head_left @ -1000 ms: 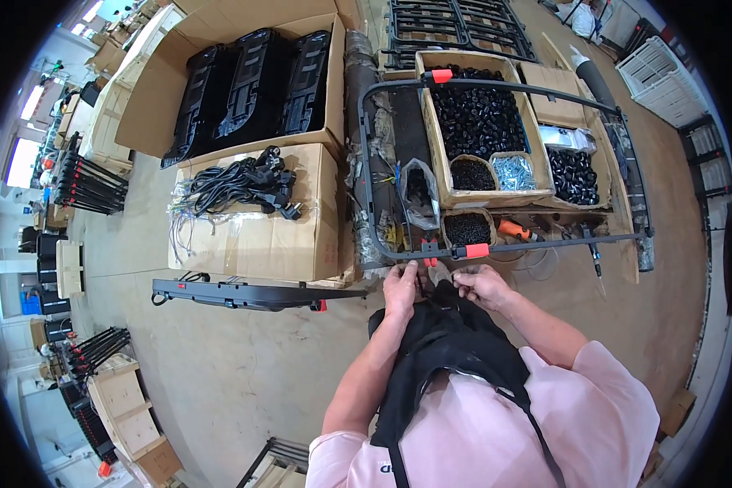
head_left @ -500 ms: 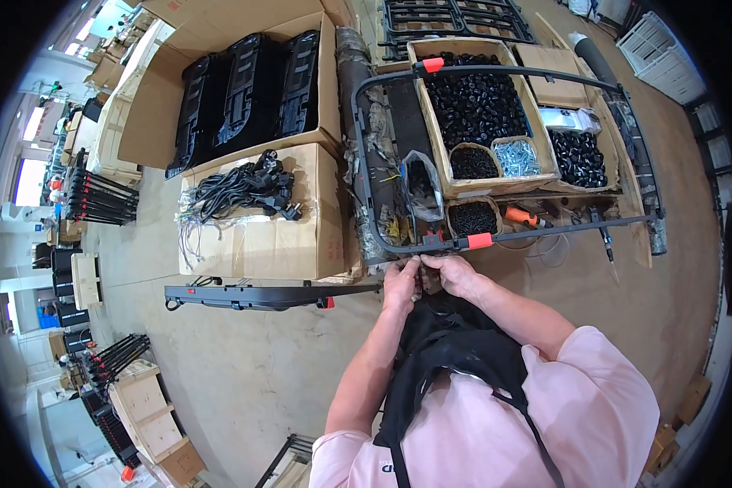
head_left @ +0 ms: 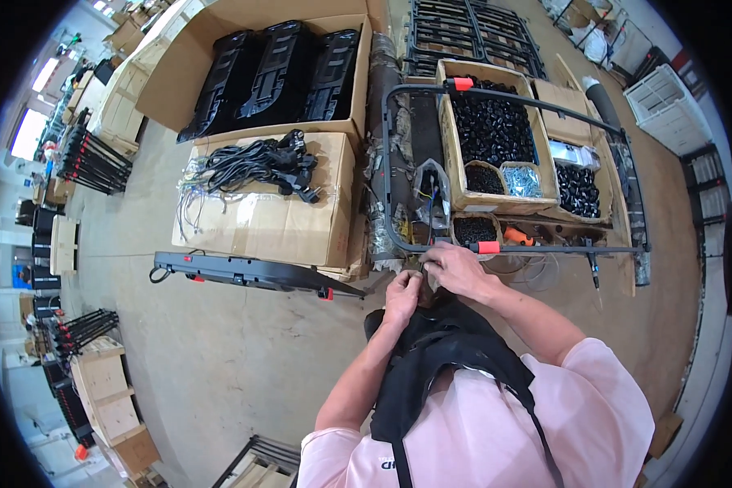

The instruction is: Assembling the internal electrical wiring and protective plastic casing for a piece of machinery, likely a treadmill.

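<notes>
A black tubular metal frame [head_left: 386, 163] with rounded corners and red clips lies across the parts boxes. My right hand [head_left: 455, 268] is at its near bar, close to the near-left corner, with thumb and fingers pinched together. Just below and to the left, my left hand [head_left: 403, 298] is closed, thumb against the fingers, in front of my black apron [head_left: 451, 346]. Whatever either hand holds is too small or hidden to make out. Beyond the bar sits a clear plastic bag [head_left: 432, 195] with dark parts in it. A red clip [head_left: 485, 247] shows on the bar right of my right hand.
Cartons hold black plastic parts [head_left: 496, 122] and silvery screws [head_left: 521, 180]. An orange-and-black power tool [head_left: 518, 236] lies near the bar. At left, black cables [head_left: 260, 167] rest on a cardboard box [head_left: 260, 236], with a long black panel [head_left: 256, 272] in front of it.
My hands have come apart a little; the left has dropped back from the bar toward my apron. The whole view has shifted, moving the boxes slightly right in the picture.
</notes>
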The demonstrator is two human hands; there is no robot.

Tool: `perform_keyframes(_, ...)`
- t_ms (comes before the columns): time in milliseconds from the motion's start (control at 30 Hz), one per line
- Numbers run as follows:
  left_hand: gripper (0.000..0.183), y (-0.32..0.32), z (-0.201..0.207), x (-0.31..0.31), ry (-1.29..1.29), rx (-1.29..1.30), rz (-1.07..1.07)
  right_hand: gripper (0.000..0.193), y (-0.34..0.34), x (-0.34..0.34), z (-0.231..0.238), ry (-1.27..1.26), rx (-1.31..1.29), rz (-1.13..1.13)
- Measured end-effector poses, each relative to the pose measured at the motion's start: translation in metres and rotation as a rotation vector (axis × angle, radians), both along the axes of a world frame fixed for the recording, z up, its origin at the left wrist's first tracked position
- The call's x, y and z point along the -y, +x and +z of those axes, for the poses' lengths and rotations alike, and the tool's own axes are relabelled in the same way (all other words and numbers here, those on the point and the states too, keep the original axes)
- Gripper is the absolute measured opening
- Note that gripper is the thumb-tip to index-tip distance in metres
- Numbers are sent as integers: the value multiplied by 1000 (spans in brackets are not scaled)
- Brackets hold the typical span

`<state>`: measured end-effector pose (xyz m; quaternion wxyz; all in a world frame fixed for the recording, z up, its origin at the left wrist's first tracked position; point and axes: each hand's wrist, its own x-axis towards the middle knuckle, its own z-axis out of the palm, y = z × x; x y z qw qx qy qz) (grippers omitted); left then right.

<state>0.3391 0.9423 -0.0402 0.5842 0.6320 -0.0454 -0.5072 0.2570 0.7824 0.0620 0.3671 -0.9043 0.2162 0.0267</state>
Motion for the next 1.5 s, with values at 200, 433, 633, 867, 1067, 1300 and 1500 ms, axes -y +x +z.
perform_keyframes(200,19,-5,4,-11,-104,138,47,22,41,4,-15,-257,-155,481)
perform_keyframes(433,18,6,-12,-17,-172,275,60,21,58,11,-12,-340,-9,789)
perform_keyframes(633,16,15,-12,-26,-190,194,16,19,52,13,2,-243,-139,697)
perform_keyframes(867,15,27,-1,-30,-132,113,-99,17,48,14,-8,-199,97,656)
perform_keyframes(1067,18,29,-13,-30,-165,63,-95,15,48,15,-11,-168,279,728)
perform_keyframes(1300,18,28,0,-28,-133,53,-67,14,56,15,-9,-159,145,751)
perform_keyframes(1500,18,26,-18,-30,-119,55,-26,16,70,10,-1,-148,29,814)
